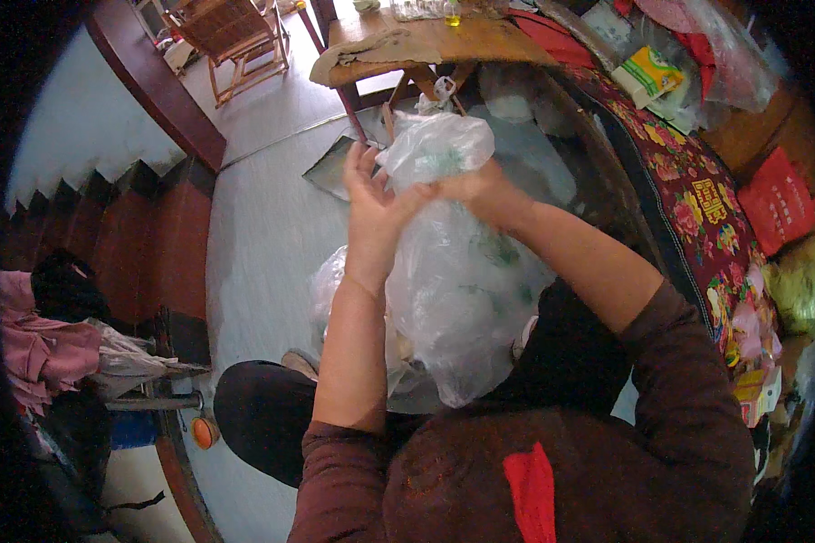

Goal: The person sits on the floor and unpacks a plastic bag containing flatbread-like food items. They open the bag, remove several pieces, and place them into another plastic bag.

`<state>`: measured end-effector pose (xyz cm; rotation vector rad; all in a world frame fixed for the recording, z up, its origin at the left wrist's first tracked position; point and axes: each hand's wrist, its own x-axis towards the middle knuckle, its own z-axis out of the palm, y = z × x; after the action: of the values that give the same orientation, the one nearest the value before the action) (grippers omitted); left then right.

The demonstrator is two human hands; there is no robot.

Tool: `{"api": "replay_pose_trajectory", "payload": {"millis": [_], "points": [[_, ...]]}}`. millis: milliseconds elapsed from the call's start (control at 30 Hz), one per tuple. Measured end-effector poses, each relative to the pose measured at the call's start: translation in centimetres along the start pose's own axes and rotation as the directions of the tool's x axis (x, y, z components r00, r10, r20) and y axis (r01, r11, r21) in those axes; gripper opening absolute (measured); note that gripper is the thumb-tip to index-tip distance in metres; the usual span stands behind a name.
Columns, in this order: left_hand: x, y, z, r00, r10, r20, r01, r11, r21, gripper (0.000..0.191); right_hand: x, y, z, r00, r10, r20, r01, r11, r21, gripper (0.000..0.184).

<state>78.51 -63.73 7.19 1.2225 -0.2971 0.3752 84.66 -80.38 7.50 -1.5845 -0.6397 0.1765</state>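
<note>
A large translucent plastic bag (448, 292) with faint green print or contents hangs in front of me, between my knees. My right hand (482, 193), blurred, is closed around its gathered neck, and the bag's loose top (448, 142) puffs out above that hand. My left hand (377, 183) is at the left side of the neck, its fingers raised and apart; the thumb reaches toward my right hand. Whether that thumb presses on the plastic I cannot tell. Another clear plastic bag (329, 278) shows low behind my left forearm.
A wooden table (502, 44) with a cloth and a small bottle of yellow liquid stands ahead. A metal dustpan-like tray (333, 166) lies on the floor. To the right runs a bench with a floral cloth (693, 197) and packages. A bamboo chair (238, 41) is far left; an orange bowl (205, 433) sits lower left.
</note>
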Motion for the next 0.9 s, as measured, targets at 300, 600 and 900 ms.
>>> {"api": "replay_pose_trajectory", "payload": {"millis": [300,600,900], "points": [[-3.5,-3.2,3.3,0.802,-0.537,0.263,0.560,0.828,-0.018,0.039,1.6,1.0,0.9,0.900,-0.308,-0.308,0.288,0.952,-0.108,0.034],[-4.5,-5.1,3.4,0.735,-0.635,0.237,0.541,0.761,0.358,0.028,4.0,2.1,-2.4,0.811,0.143,-0.567,-0.023,0.977,0.214,0.036],[-6.8,-8.6,3.0,0.662,-0.688,0.299,0.533,0.712,0.458,0.029,5.3,0.6,-7.3,0.675,0.372,-0.637,-0.012,0.869,0.495,0.035]]}}
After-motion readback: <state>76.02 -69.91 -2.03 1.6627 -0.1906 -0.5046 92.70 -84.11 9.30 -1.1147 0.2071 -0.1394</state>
